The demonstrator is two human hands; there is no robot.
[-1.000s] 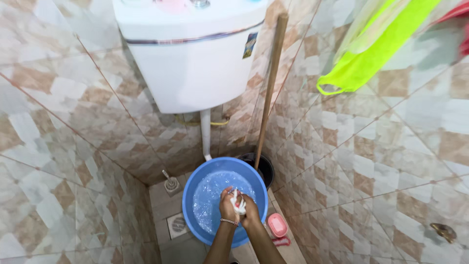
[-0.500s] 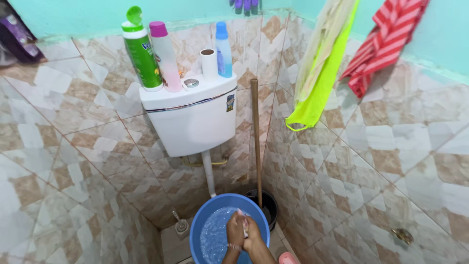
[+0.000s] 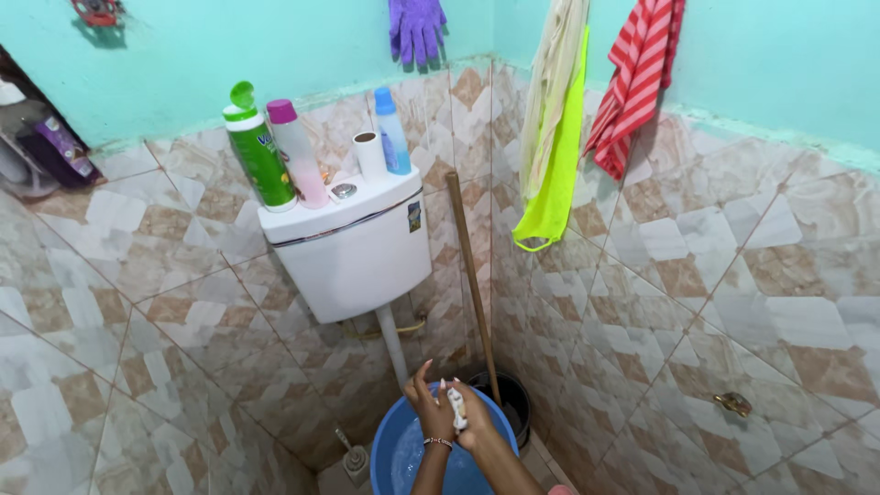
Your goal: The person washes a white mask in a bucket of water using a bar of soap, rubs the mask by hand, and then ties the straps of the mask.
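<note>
Head view, looking down into a tiled corner: both hands are raised together over the round blue plastic basin (image 3: 394, 449), which holds soapy water and stands on the floor below the white wall-mounted cistern (image 3: 353, 252). The left hand (image 3: 431, 408) and the right hand (image 3: 472, 417) press against each other, and a small white piece — soap or a scrap of cloth, too small to tell — (image 3: 456, 408) is pinched between them. The right hand's grip is closed around that piece; the left hand has some fingers spread upward while its palm bears on the same piece, so its grip looks only partly closed.

What could go wrong, as I judge it: wet, soapy skin gives little hold, so the white piece could squirt out and drop into the basin or onto the floor beside it. The long brown wooden handle (image 3: 472, 284) leans against the wall just beside the hands, its foot in a dark round bucket (image 3: 513, 403); a wide elbow swing could knock it over. Water slopped over the rim would wet the tiles underfoot.

Both forearms rise from the bottom edge, close together, wrists bent so the hands meet above the basin's far side. A thin bracelet (image 3: 438, 442) circles the left wrist. Bottles stand on the cistern lid, well apart from the hands.
</note>
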